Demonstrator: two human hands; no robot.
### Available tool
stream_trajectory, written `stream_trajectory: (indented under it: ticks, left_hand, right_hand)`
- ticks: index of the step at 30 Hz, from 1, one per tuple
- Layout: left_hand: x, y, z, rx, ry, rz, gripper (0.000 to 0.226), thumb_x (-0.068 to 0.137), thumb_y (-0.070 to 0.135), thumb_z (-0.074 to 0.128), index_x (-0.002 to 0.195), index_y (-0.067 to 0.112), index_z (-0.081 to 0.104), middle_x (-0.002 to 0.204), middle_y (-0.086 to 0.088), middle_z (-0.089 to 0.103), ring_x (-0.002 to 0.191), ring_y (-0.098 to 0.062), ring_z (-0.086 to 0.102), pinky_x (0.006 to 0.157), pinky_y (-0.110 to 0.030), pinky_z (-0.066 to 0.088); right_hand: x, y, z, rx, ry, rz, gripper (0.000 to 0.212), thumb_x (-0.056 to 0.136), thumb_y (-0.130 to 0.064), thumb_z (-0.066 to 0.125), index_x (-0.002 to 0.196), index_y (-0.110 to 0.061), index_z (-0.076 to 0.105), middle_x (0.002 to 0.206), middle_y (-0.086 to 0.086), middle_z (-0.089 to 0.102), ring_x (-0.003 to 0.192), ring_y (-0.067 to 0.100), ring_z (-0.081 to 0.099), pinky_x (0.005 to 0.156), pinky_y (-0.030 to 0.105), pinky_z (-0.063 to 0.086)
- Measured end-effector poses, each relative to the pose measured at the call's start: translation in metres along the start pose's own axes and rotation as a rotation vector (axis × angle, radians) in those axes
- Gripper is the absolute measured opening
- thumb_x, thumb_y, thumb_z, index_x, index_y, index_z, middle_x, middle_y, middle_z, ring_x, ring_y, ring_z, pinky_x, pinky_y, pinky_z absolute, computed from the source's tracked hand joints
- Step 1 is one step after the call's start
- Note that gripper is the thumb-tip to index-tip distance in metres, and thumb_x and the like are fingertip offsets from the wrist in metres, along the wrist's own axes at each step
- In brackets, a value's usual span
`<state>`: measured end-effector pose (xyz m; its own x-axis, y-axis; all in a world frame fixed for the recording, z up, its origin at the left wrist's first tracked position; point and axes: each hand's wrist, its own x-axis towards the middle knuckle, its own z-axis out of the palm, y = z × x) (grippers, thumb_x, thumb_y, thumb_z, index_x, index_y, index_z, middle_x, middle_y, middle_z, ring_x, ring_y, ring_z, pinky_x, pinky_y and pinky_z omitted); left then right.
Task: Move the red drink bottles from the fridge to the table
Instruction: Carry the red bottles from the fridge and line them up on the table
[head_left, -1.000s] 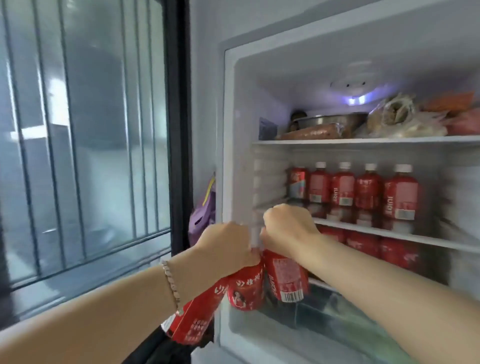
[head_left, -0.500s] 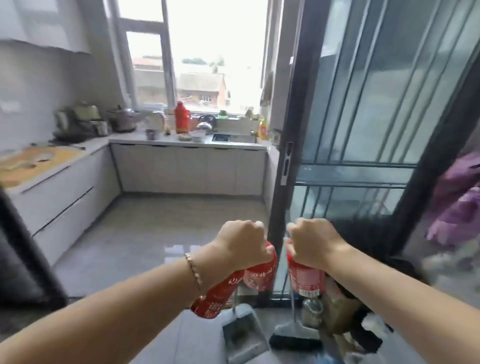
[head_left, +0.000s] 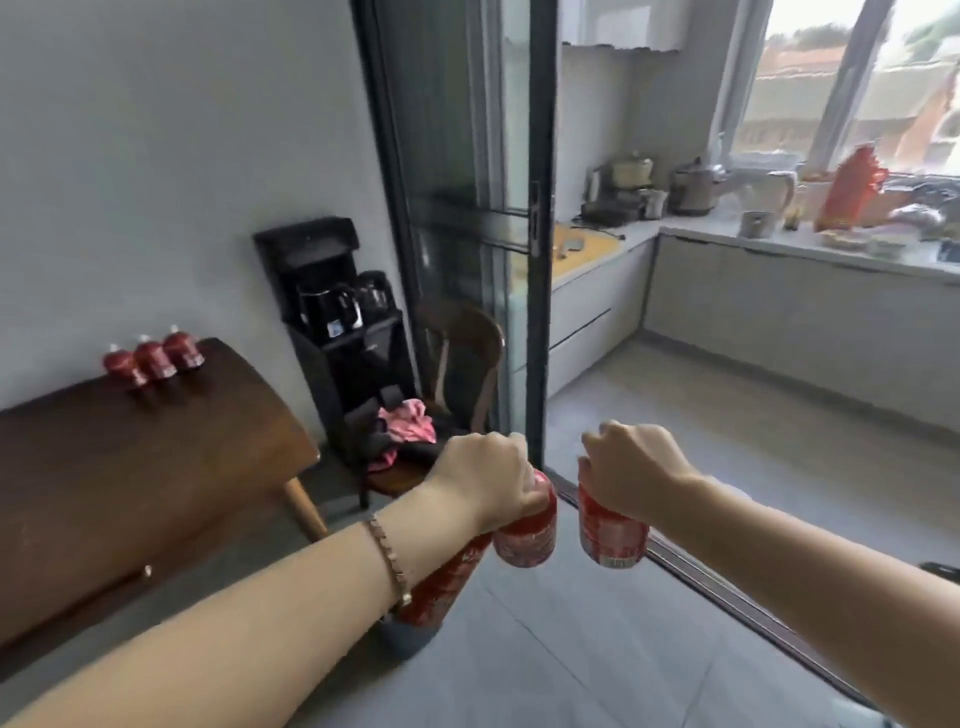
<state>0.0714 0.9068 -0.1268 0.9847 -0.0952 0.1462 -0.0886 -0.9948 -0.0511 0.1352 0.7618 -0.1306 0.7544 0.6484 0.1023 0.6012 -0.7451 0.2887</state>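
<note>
Left hand (head_left: 488, 478) is being clamped round the tops of two red bottles (head_left: 524, 538), and right hand (head_left: 631, 467) is being clamped round one more red bottle (head_left: 613, 530), all being held low over the floor (head_left: 727, 447). Label print's being smeared by blur, so no brand's readable. Farther off, three red bottles (head_left: 150, 358) are being shown lined up on the table (head_left: 130, 467), near the wall (head_left: 156, 156).

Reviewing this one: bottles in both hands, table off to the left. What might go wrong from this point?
1. The left hand grips two red bottles by their tops. The lower one hangs tilted under the wrist and might slip loose.
2. Three bottles stand bunched at the far edge of the table. Setting more beside them may topple one.
3. The single bottle in the right hand hangs close to the left pair, so they may knock together.
</note>
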Motion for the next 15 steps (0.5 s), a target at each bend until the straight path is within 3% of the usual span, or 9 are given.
stream_trajectory:
  ticks: [6, 13, 15]
  left_hand:
    - [-0.032, -0.147, 0.027, -0.029, -0.01, -0.32, 0.041, 0.093, 0.047, 0.045, 0.103, 0.008, 0.053, 0.104, -0.01, 0.066, 0.096, -0.029, 0.063, 0.067, -0.029, 0.035]
    - [-0.03, -0.284, 0.05, -0.05, -0.049, -0.617, 0.035, 0.091, 0.048, 0.044, 0.085, 0.014, 0.038, 0.099, -0.009, 0.066, 0.09, -0.03, 0.063, 0.066, -0.03, 0.036]
    - [-0.027, -0.321, 0.052, -0.066, -0.058, -0.694, 0.034, 0.091, 0.048, 0.044, 0.086, 0.015, 0.037, 0.097, -0.008, 0.066, 0.086, -0.027, 0.063, 0.064, -0.029, 0.036]
  right_hand:
    - [0.125, -0.118, -0.005, 0.079, 0.037, -0.239, 0.034, 0.101, -0.029, 0.032, 0.112, -0.012, 0.06, 0.099, 0.003, 0.062, 0.087, 0.021, 0.064, 0.072, 0.03, 0.053]
    - [0.265, -0.221, -0.001, 0.063, -0.009, -0.496, 0.041, 0.102, -0.027, 0.029, 0.13, -0.01, 0.053, 0.125, 0.006, 0.056, 0.114, 0.027, 0.057, 0.092, 0.038, 0.049]
    - [0.311, -0.247, -0.003, 0.085, -0.046, -0.518, 0.039, 0.101, -0.028, 0.032, 0.128, -0.01, 0.054, 0.122, 0.006, 0.058, 0.112, 0.026, 0.058, 0.091, 0.036, 0.048]
